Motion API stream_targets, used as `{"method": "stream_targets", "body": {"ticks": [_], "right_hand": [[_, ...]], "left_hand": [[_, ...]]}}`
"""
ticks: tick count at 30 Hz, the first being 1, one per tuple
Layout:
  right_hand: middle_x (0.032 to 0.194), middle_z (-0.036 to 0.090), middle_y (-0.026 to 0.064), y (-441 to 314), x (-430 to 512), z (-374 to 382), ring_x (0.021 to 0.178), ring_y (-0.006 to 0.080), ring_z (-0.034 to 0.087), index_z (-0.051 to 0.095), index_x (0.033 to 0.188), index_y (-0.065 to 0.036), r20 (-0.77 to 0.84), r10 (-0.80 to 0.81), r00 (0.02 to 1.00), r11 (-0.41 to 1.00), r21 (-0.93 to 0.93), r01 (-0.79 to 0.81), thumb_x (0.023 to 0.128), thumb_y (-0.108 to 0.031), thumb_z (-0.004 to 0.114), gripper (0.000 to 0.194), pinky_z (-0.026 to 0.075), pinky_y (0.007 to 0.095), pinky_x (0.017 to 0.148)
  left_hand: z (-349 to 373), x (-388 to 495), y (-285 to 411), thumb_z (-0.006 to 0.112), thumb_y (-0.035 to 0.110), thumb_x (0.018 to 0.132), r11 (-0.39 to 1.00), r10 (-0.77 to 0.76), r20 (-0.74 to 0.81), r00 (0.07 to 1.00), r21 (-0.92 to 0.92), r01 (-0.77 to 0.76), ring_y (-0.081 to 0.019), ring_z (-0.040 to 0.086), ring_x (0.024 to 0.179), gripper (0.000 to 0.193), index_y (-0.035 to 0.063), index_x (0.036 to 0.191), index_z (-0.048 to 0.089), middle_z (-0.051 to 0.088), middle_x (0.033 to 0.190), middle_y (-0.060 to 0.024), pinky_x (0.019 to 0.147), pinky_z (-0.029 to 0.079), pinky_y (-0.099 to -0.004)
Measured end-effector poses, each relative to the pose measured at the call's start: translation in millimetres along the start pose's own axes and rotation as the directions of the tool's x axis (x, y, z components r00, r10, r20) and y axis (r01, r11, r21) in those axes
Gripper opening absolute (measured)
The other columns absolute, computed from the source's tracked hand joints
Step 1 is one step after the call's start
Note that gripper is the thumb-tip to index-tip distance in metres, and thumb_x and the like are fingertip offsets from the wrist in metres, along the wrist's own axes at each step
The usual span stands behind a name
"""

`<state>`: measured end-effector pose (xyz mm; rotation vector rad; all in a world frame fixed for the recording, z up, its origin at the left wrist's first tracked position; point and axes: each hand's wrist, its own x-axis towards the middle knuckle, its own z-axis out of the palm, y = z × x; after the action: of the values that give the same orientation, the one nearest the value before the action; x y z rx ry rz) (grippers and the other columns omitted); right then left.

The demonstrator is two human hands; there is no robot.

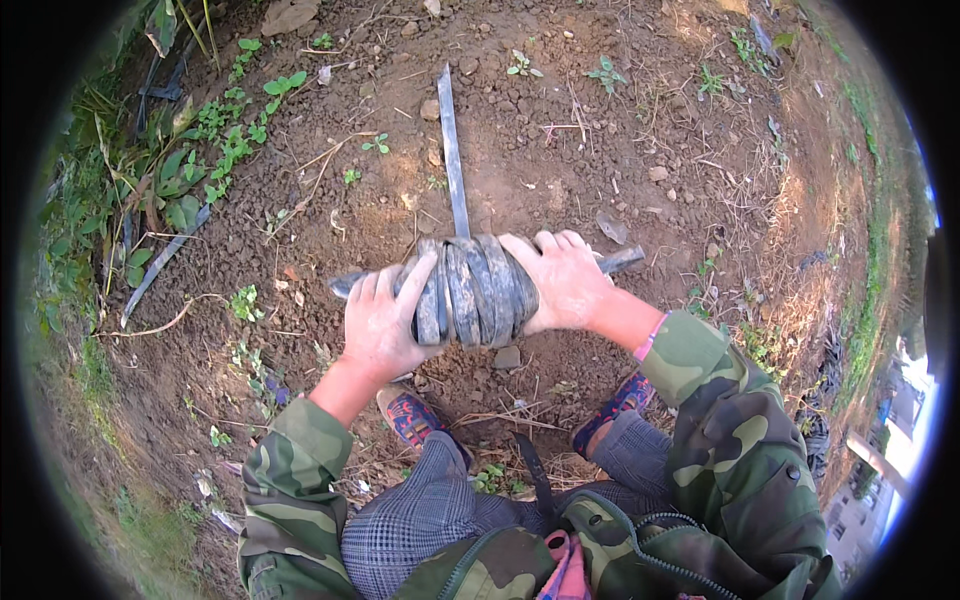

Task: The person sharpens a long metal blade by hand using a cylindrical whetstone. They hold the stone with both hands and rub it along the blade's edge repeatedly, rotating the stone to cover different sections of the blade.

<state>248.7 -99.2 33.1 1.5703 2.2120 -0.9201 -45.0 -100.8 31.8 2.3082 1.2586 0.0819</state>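
Observation:
Between my two hands is a thick roll of dark, soil-smeared flat strip point(472, 292), wound in several overlapping turns. My left hand point(386, 315) grips the roll's left end, its thumb along the top. On the right end, my right hand point(562, 281) is closed around the roll, fingers pointing away from me. A straight length of the same flat strip point(452, 150) runs from the top of the roll away over the soil. A dark end piece point(622, 259) sticks out past my right hand, and another point(345, 284) past my left. What lies inside the roll is hidden.
Bare brown soil with clods and dry stalks surrounds me. Leafy green plants point(180, 172) grow at the left, where another flat strip point(165, 262) lies on the ground. My patterned shoes point(411, 415) stand just below the roll. Dark crumpled material point(821, 405) lies at the right.

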Motion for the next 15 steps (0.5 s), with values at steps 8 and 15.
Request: {"method": "stream_targets", "body": {"ticks": [8,15], "right_hand": [[0.139,0.053,0.0243,0,-4,35,0.133,0.0447,0.051,0.034,0.161,-0.026,0.457,0.016,0.889,0.981,0.164,-0.102,0.039,-0.044,0.102,0.141,0.039,0.0551,0.113],[0.145,0.050,0.0190,35,41,-9,0.136,0.0464,0.047,0.041,0.160,-0.030,0.227,0.021,0.974,0.986,0.157,-0.058,0.034,-0.036,0.102,0.140,0.037,0.0563,0.115]], "left_hand": [[20,-31,15,0.102,0.043,0.047,0.972,-0.144,0.398,0.906,-0.115,0.205,-0.0442,0.053,0.131,0.141,0.0207,0.166,0.030,0.054,0.140,-0.0194,0.114,0.042,-0.0533],[12,-38,52,0.095,0.041,0.064,0.999,0.033,-0.058,0.998,-0.003,-0.033,-0.0452,0.032,0.152,0.120,0.0123,0.163,0.036,0.037,0.160,-0.0220,0.126,0.023,-0.0611]]}}
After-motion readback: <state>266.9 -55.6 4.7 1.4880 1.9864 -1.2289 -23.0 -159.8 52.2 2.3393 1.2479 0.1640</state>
